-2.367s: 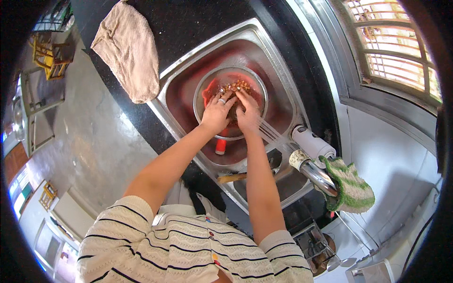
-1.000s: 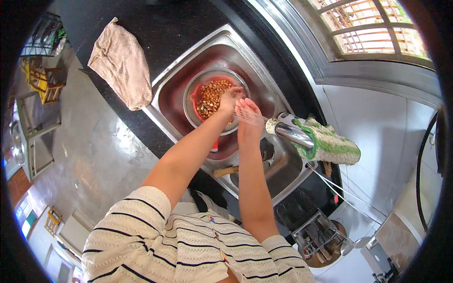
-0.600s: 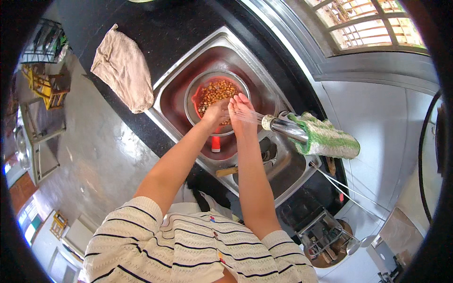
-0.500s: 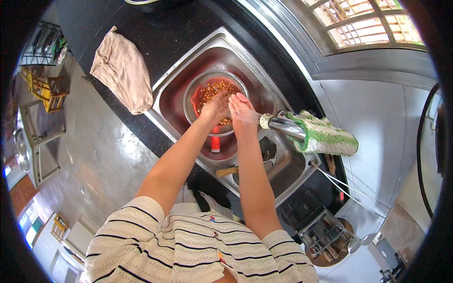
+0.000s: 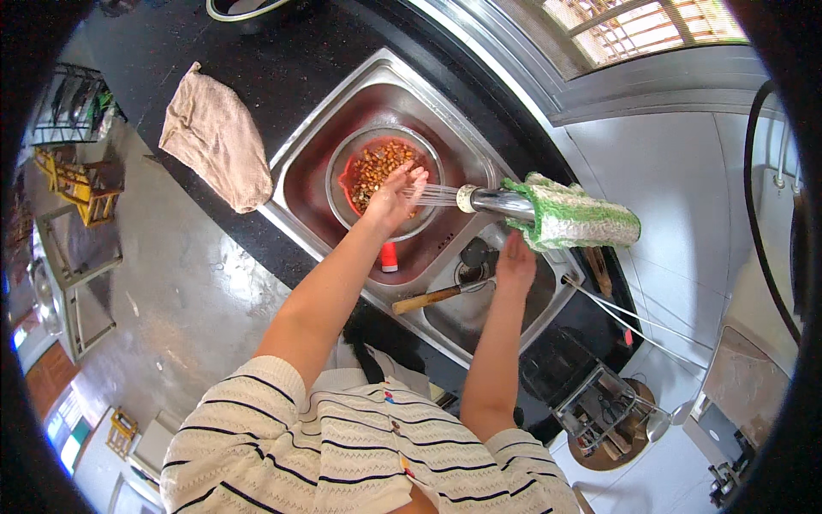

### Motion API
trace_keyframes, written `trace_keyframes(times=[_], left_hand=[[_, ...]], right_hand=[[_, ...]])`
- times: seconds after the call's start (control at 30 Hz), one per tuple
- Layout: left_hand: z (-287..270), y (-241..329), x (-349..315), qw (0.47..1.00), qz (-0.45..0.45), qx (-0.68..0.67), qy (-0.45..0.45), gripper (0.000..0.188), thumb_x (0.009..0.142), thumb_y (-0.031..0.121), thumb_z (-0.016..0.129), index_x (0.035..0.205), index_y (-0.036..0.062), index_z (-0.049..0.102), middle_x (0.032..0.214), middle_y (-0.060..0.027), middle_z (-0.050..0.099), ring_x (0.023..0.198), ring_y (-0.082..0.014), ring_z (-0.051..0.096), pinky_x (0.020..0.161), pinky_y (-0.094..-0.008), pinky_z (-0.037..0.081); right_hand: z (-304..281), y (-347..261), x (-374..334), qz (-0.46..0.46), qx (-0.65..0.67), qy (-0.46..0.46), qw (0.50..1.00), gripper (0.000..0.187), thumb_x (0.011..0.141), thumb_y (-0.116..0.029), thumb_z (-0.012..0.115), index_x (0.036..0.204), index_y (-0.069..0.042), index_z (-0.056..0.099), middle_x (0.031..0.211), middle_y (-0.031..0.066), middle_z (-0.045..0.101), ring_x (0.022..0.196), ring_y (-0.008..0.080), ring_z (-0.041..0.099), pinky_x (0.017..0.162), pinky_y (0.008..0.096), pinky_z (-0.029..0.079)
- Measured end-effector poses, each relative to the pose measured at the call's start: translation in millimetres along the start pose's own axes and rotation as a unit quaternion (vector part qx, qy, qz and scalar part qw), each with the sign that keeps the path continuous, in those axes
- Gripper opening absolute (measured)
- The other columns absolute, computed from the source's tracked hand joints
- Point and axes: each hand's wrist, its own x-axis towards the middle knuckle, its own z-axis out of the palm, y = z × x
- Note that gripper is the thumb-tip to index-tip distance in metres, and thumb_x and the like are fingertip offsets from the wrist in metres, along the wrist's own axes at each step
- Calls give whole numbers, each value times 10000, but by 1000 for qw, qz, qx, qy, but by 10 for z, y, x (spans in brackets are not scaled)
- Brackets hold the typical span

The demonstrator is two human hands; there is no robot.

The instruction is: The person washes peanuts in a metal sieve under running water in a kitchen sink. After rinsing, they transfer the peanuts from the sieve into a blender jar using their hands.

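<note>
In the sink's larger basin (image 5: 295, 184) a round metal bowl (image 5: 336, 190) holds a red strainer (image 5: 346, 182) with yellow-brown kernels or beans (image 5: 377, 164) in it. A red handle (image 5: 389, 257) sticks out below the bowl. Water runs from the metal faucet (image 5: 505, 203) in thin streams. My left hand (image 5: 398, 199) is in that water above the kernels, fingers apart, holding nothing visible. Over the smaller basin, my right hand (image 5: 515, 264) is raised just below the faucet and the green-and-white knitted cloth (image 5: 586, 214) draped on it. Its fingertips are blurred and partly hidden near the cloth.
A wooden-handled utensil (image 5: 419, 301) lies across the smaller basin (image 5: 462, 330). On the black counter left of the sink is a beige cloth (image 5: 218, 137). A dark-rimmed pan (image 5: 248, 10) stands at the far edge. A metal rack (image 5: 604, 411) is at the lower right.
My right hand has left the water and moved right and nearer, to below the faucet. The left hand stays in the stream, its fingers now spread.
</note>
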Motion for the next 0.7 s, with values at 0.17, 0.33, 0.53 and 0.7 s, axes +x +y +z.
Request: trace_keyframes(times=[0.17,0.33,0.53,0.7], left_hand=[[-75,120,40,885,18,465,-9,337,896,49,441,1225,20,506,1175,-115,583,1056,-232,573,883,-353,465],[-113,391,-146,564,202,800,14,281,842,83,494,1085,78,634,1088,-162,612,981,-308,596,855,-385,474],[-37,747,-507,454,179,871,45,237,810,147,562,1023,134,663,908,-117,660,808,-277,643,706,-385,518],[-154,619,-517,290,210,932,49,554,741,68,581,1274,190,492,1150,-130,542,1036,-289,542,799,-409,486]], right_hand=[[219,-330,-48,7,28,53,998,300,888,-145,468,1122,39,496,1143,130,529,1060,275,505,941,391,433],[383,-526,-352,13,-16,29,999,210,875,-167,516,1004,-3,532,980,55,531,884,195,498,835,349,402],[233,-487,-402,-69,-93,-65,991,314,884,-120,484,1164,20,461,1169,125,511,1062,263,486,995,385,371],[405,334,-596,-16,-220,-159,962,347,830,-34,540,1162,51,482,1136,168,537,1093,261,523,976,366,423]])
